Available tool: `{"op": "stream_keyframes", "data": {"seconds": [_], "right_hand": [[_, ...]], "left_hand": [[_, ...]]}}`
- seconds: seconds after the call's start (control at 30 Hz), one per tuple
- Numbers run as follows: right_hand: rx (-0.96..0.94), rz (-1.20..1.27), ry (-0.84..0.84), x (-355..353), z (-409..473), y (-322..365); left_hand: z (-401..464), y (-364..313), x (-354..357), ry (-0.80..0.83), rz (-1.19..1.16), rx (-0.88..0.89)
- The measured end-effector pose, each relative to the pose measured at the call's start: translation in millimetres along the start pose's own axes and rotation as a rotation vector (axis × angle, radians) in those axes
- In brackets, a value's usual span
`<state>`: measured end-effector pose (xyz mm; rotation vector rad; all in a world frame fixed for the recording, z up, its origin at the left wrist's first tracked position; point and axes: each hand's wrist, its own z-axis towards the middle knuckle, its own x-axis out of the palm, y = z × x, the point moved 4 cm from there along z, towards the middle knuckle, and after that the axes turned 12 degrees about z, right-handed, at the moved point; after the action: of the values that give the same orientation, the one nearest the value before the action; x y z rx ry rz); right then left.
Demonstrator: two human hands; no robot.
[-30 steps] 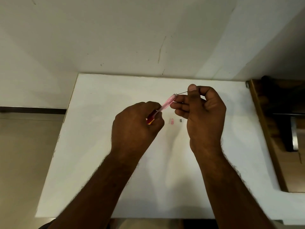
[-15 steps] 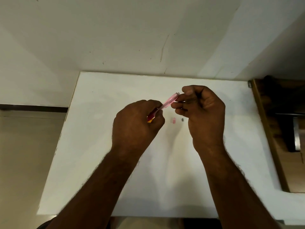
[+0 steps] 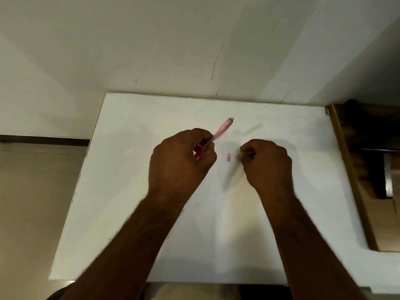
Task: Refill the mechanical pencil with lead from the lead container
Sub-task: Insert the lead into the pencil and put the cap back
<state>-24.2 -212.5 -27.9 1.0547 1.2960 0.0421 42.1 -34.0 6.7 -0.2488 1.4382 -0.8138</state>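
Observation:
My left hand (image 3: 181, 163) is shut on the lower part of a translucent pink mechanical pencil (image 3: 223, 129). The pencil tilts up to the right, and its open rear end stands free above the white table (image 3: 134, 191). A small pink cap (image 3: 228, 157) lies on the table between my hands. My right hand (image 3: 267, 164) rests low on the table just right of the cap. Its fingertips pinch together at a small dark piece, which they mostly hide. Only a thin glint shows between the fingers.
The table's far edge meets a pale wall (image 3: 194, 50). A brown wooden unit (image 3: 368, 169) with a dark metal part stands against the table's right side. The floor (image 3: 32, 202) drops away on the left.
My right hand has left the pencil's rear end and dropped to the table by the small dark piece. The thin lead it held is no longer seen. My left hand still holds the pencil.

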Motion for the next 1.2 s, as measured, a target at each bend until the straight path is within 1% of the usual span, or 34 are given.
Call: {"op": "stream_keyframes", "data": {"seconds": [0.2, 0.27, 0.3, 0.33, 0.37, 0.43, 0.47, 0.5, 0.53, 0.6, 0.73, 0.93, 1.2], "right_hand": [[-0.019, -0.13, -0.013, 6, 1, 4], [-0.013, -0.115, -0.009, 6, 0, 4], [0.004, -0.063, -0.016, 5, 0, 4], [0.034, 0.056, -0.032, 2, 1, 4], [0.078, 0.261, -0.039, -1, 2, 5], [0.174, 0.807, 0.001, -6, 3, 11], [0.21, 1.04, 0.045, -8, 2, 15], [0.233, 1.197, 0.082, -10, 2, 19], [0.248, 1.292, 0.106, -13, 1, 22], [0.267, 1.397, 0.129, -15, 0, 27], [0.271, 1.433, 0.139, -16, -2, 30], [0.18, 1.304, 0.113, -16, -2, 32], [0.136, 1.256, 0.101, -15, -1, 33]], "left_hand": [[0, 1, 2, -0.007, -0.015, 0.005], [1, 2, 2, -0.006, -0.023, 0.0], [1, 2, 2, -0.004, -0.026, -0.002], [0, 2, 2, -0.002, -0.028, -0.002], [0, 2, 2, -0.001, -0.03, 0.001], [0, 0, 2, 0.0, -0.03, 0.022], [0, 0, 2, 0.004, -0.028, 0.032], [0, -1, 3, 0.011, -0.026, 0.039], [0, -1, 3, 0.017, -0.023, 0.042], [1, 0, 4, 0.02, -0.019, 0.045], [0, -2, 5, 0.017, -0.012, 0.062], [0, -1, 4, 0.01, 0.004, 0.075], [0, -2, 2, 0.01, 0.035, 0.099]]}}
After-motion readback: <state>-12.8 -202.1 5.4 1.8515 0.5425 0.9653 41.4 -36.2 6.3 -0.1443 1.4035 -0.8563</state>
